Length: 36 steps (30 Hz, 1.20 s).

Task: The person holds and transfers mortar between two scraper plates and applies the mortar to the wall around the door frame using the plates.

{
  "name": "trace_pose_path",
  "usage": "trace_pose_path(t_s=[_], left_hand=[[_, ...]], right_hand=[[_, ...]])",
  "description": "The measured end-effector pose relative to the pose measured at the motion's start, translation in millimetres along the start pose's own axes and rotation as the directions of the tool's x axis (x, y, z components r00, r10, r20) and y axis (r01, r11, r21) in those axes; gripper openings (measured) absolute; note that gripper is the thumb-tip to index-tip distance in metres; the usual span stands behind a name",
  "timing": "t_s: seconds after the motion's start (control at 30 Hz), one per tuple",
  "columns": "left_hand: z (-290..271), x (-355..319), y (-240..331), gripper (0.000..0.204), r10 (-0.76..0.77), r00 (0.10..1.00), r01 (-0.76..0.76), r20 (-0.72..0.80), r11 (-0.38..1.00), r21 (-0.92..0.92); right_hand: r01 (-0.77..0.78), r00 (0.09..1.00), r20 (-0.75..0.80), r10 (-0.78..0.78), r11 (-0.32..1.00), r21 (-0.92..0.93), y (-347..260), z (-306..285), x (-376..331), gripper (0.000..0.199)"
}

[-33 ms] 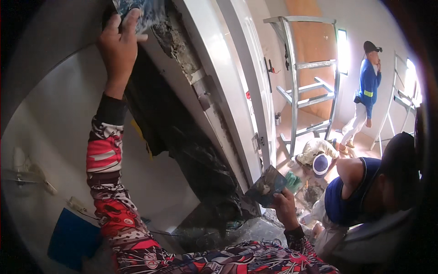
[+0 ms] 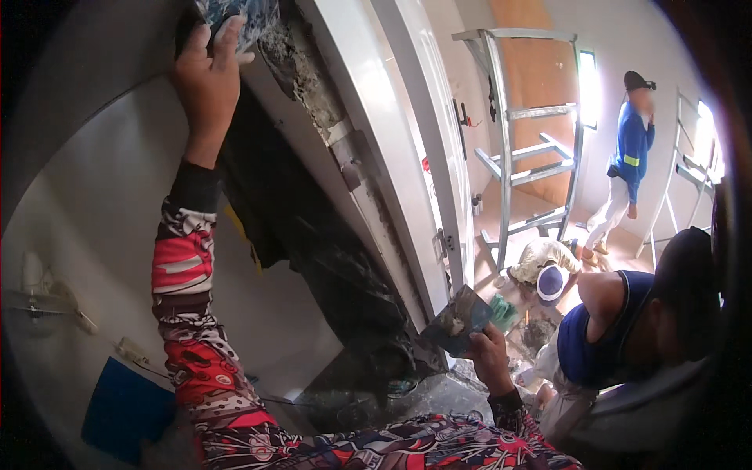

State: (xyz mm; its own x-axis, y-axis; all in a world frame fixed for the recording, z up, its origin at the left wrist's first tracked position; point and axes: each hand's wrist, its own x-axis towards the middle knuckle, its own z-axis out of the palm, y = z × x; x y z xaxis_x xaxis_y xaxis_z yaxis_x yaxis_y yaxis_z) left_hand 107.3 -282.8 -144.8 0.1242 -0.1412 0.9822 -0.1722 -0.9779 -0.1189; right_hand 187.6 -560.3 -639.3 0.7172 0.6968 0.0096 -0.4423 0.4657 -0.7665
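Observation:
My left hand (image 2: pixel 207 86) is raised at the top left, its fingers pressed on a flat, smeared bluish scraper (image 2: pixel 239 17). The scraper's upper part runs out of view. It lies against the rough mortar strip (image 2: pixel 301 74) between the wall and the white door frame (image 2: pixel 372 117). Lower down on the right, my right hand (image 2: pixel 490 359) grips a square metal plate (image 2: pixel 456 319) by its edge, with a lump of grey mortar on its face. The plate is held tilted beside the foot of the frame.
Black plastic sheeting (image 2: pixel 290 211) hangs below the mortar strip. Close on my right bends a person in a blue sleeveless top (image 2: pixel 595 337). Another crouches beyond (image 2: pixel 547 270), and a third stands in blue (image 2: pixel 630 149). A metal ladder (image 2: pixel 505 141) rises past the doorway; a wall fixture (image 2: pixel 51 301) is at left.
My left hand and forearm have shifted slightly to the right, and the scraper has moved a little with them. My right hand and the plate stay where they were.

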Motion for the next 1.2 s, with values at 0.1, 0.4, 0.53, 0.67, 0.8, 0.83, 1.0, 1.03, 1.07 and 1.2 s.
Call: trace_pose_path(t_s=[0.1, 0.4, 0.53, 0.67, 0.8, 0.83, 1.0, 1.03, 1.07, 1.2], left_hand=[[4.2, -2.3, -12.1, 0.029, 0.318, 0.948, -0.276, -0.016, 0.847, 0.454], [37.7, -6.9, -16.9, 0.021, 0.329, 0.941, -0.270, -0.072, 0.864, 0.425], [46.0, -17.5, -6.1, 0.019, 0.432, 0.902, -0.376, -0.021, 0.808, 0.454], [43.2, -34.3, -3.5, 0.015, 0.393, 0.920, -0.365, 0.008, 0.846, 0.388], [42.6, -48.3, -3.7, 0.007, 0.293, 0.952, -0.299, 0.085, 0.842, 0.448], [42.4, -51.0, -2.7, 0.005, 0.329, 0.941, -0.334, 0.082, 0.857, 0.391], [39.3, -64.8, 6.1, 0.010, 0.382, 0.913, -0.407, 0.141, 0.843, 0.353], [39.2, -68.6, 6.4, 0.021, 0.348, 0.924, -0.383, 0.160, 0.856, 0.349], [39.5, -72.3, 7.1, 0.021, 0.346, 0.925, -0.380, 0.159, 0.856, 0.349], [41.2, -84.7, -1.1, 0.033, 0.371, 0.907, -0.419, 0.200, 0.845, 0.332]], right_hand=[[-0.014, 1.000, -0.006, 0.014, 1.000, 0.001, -1.0, 0.7, 0.0, 0.032], [0.019, 1.000, -0.013, -0.019, 1.000, -0.017, -2.3, -18.9, -3.3, 0.035], [0.032, 0.999, -0.014, -0.033, 0.998, -0.058, -11.4, -14.3, -7.1, 0.037], [0.002, 1.000, 0.002, -0.002, 1.000, -0.023, -5.4, -14.5, -4.1, 0.035], [-0.010, 1.000, 0.021, 0.009, 1.000, 0.011, 1.2, -18.7, 0.1, 0.037], [-0.015, 1.000, 0.023, 0.014, 1.000, 0.011, -0.5, -16.2, -1.2, 0.037], [-0.004, 0.999, 0.036, 0.002, 0.999, 0.049, -7.3, -5.7, -2.4, 0.036], [-0.005, 0.999, 0.036, 0.004, 0.999, 0.047, -5.6, -8.3, -2.0, 0.036], [-0.017, 0.999, 0.044, 0.015, 0.999, 0.039, -2.9, -12.8, -1.3, 0.035], [-0.038, 0.998, 0.050, 0.036, 0.998, 0.052, -4.5, -6.0, -2.2, 0.038]])
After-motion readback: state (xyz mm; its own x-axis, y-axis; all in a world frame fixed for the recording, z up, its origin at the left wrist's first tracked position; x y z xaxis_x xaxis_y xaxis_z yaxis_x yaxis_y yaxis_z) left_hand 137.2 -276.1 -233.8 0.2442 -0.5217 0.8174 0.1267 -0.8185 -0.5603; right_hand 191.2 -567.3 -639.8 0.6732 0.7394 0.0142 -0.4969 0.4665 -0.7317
